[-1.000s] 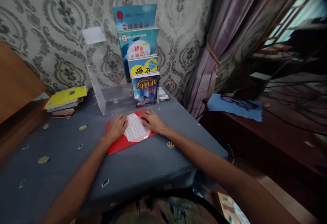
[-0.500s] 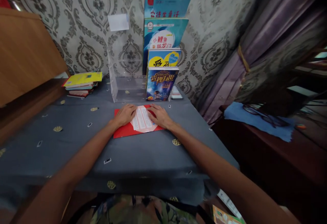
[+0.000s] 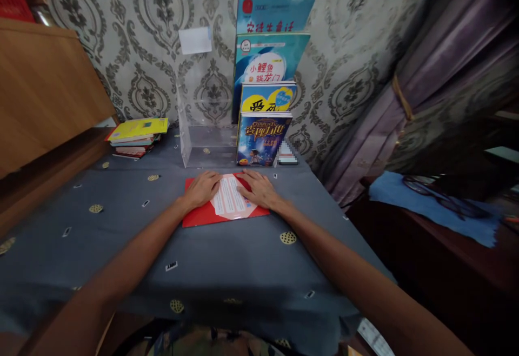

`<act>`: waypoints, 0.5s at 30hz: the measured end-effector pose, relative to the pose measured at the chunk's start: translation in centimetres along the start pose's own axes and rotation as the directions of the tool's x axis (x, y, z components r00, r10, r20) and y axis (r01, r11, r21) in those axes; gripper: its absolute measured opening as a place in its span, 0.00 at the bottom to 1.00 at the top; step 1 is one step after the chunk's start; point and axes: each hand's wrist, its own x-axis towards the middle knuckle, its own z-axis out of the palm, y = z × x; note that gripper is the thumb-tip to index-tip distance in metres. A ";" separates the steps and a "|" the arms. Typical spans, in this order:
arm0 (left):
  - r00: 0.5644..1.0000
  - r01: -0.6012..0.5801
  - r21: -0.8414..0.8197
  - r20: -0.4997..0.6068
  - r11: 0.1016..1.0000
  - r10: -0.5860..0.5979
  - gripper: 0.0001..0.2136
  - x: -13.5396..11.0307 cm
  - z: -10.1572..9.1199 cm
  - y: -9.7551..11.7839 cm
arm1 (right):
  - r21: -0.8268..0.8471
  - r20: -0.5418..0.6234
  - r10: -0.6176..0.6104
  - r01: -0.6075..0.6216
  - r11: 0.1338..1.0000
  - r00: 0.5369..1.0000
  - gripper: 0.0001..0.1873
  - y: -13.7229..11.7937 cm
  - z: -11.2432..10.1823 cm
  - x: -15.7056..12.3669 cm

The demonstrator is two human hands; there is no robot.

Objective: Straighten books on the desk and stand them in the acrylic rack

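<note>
A red book (image 3: 198, 216) with a pale panel of print lies on the table in front of me. My left hand (image 3: 205, 187) rests on its left part, fingers laid across the cover and pointing inward. On the other side my right hand (image 3: 259, 188) lies on the right part, thumb apart from the fingers. Both hands are open and press down on the cover without gripping it. Just beyond the book stands a clear acrylic book rack (image 3: 211, 157). Its right column holds several upright books, the front one a dark blue book (image 3: 261, 142).
A stack of books with a yellow cover (image 3: 140, 127) sits at the back left, near a wooden cabinet (image 3: 48, 91). To the right, glasses lie on a blue cloth (image 3: 399, 191). A purple curtain (image 3: 377, 129) hangs behind the table's right edge.
The view has shifted slightly, so everything sits a little lower and further right. Both hands stay on the red book, with no clear movement against it.
</note>
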 end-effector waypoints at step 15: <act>0.999 -0.042 0.004 0.010 0.999 0.042 0.17 -0.4 -0.2 -0.5 | -0.086 -0.083 -0.094 0.087 0.993 0.992 0.25 0.4 -0.9 -1.9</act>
